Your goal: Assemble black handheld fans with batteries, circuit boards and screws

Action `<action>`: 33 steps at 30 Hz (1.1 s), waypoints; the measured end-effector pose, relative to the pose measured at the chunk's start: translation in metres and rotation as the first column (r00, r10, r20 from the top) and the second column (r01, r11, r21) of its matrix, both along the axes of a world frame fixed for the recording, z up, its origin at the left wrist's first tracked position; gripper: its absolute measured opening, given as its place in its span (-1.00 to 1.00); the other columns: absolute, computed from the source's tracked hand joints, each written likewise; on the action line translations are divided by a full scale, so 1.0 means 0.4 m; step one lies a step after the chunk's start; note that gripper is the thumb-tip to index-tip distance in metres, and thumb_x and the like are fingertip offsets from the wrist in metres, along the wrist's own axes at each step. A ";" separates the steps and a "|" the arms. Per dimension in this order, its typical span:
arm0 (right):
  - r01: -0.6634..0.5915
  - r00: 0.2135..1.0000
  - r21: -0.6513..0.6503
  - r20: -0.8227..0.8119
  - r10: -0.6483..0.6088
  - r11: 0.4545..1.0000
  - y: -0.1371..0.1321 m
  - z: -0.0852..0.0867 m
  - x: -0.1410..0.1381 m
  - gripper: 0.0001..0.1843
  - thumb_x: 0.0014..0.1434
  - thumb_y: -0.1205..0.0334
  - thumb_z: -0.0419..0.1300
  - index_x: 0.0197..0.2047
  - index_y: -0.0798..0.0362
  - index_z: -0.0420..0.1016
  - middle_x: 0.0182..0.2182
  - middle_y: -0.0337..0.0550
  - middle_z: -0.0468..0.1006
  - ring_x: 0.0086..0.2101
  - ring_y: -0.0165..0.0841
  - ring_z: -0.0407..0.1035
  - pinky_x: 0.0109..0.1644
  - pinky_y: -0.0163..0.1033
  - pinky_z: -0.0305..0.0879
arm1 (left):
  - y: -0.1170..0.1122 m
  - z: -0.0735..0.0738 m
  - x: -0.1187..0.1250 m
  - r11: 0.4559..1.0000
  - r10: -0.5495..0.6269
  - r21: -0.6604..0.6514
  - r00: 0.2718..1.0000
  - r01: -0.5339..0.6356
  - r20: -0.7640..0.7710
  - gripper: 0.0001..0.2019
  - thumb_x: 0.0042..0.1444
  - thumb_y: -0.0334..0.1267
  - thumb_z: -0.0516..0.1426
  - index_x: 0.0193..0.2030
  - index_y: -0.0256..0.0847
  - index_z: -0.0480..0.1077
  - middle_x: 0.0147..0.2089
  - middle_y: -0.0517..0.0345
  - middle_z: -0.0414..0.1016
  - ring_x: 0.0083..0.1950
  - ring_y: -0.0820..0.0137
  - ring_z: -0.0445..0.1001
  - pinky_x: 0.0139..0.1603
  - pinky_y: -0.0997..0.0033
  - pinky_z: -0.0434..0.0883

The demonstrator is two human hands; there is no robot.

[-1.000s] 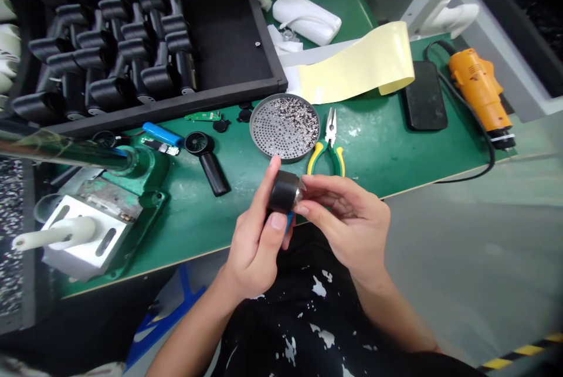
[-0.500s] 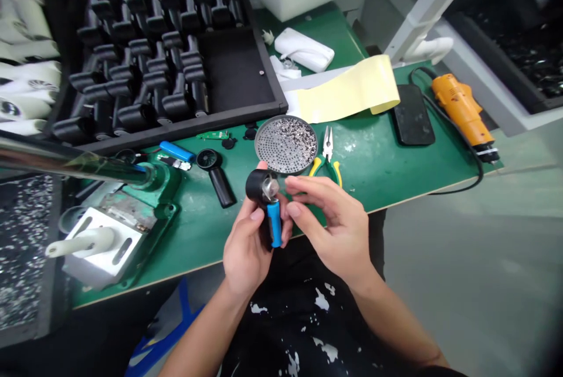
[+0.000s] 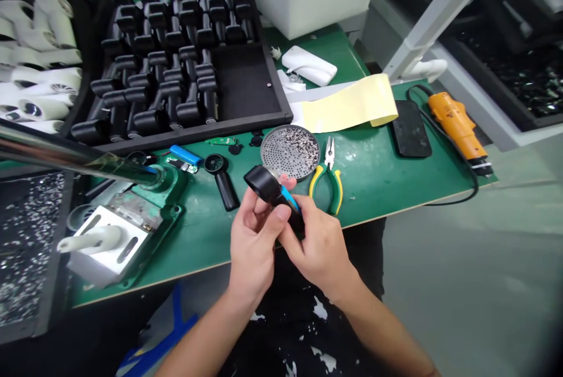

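Black plastic handheld fan body (image 3: 266,183), its blue side strip (image 3: 290,198) now tipping from upright towards level, is being gripped by the curled fingers of the left hand (image 3: 253,242) and right hand (image 3: 314,242) above the near edge of the green tabletop (image 3: 197,254).

The left hand (image 3: 253,242) and right hand (image 3: 314,251) grip a black handheld fan (image 3: 271,194).

an electronics assembly workshop: green workbench (image 3: 378,172), orange electric screwdriver (image 3: 457,131)

Narrow gap between right hand (image 3: 316,248) and pliers (image 3: 326,180), perforated metal tray (image 3: 290,153) just ahead
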State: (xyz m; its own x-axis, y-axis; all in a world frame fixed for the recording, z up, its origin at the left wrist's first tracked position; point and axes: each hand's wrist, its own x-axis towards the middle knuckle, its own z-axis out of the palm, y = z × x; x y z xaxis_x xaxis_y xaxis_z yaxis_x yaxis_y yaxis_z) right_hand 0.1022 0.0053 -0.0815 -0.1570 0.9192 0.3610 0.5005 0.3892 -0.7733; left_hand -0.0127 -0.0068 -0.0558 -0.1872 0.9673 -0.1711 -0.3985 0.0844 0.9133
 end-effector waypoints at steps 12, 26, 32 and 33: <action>-0.044 0.982 0.357 0.189 -0.026 0.933 0.030 0.008 0.065 -0.67 0.45 0.07 0.14 -0.06 0.21 0.53 -0.46 -0.25 0.55 -0.50 -0.42 0.47 -0.43 -0.23 0.28 | -0.013 -0.041 -0.074 0.998 0.004 0.062 0.997 -0.008 0.074 -0.79 0.40 -0.16 0.22 0.00 -0.20 0.60 -0.26 0.10 0.64 -0.31 0.42 0.61 -0.28 0.48 0.54; -0.335 0.865 0.526 0.501 0.032 0.782 0.095 0.050 0.186 -0.65 0.45 -0.02 0.22 -0.07 0.11 0.60 -0.58 -0.29 0.40 -0.56 -0.41 0.26 -0.52 -0.19 0.17 | -0.045 -0.056 -0.077 0.929 -0.302 0.028 0.801 0.368 -0.517 -0.67 0.46 -0.08 0.14 -0.28 -0.23 0.51 -0.40 0.12 0.51 -0.38 0.39 0.45 -0.30 0.40 0.41; -0.339 0.856 0.535 0.517 0.018 0.774 0.101 0.051 0.203 -0.63 0.45 -0.05 0.22 -0.07 0.12 0.61 -0.58 -0.29 0.41 -0.55 -0.41 0.28 -0.53 -0.19 0.19 | -0.034 -0.058 -0.073 0.936 -0.305 -0.009 0.796 0.352 -0.523 -0.86 0.43 -0.24 0.21 -0.07 -0.18 0.62 -0.34 0.17 0.61 -0.37 0.46 0.54 -0.28 0.49 0.50; -0.332 0.857 0.540 0.515 0.009 0.773 0.103 0.053 0.205 -0.62 0.44 -0.05 0.21 -0.08 0.13 0.60 -0.59 -0.30 0.40 -0.56 -0.42 0.28 -0.54 -0.19 0.19 | -0.032 -0.058 -0.071 0.944 -0.290 -0.016 0.805 0.329 -0.517 -0.89 0.41 -0.26 0.25 -0.07 -0.17 0.62 -0.28 0.16 0.64 -0.30 0.45 0.58 -0.20 0.50 0.54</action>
State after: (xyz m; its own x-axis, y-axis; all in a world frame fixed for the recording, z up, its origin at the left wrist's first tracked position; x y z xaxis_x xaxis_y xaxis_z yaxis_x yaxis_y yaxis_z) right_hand 0.1841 0.0466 -0.0604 -0.5818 0.4806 0.6562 0.6039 0.7956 -0.0472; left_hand -0.0412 -0.0194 -0.0790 0.0831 0.9944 -0.0653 0.1574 0.0516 0.9862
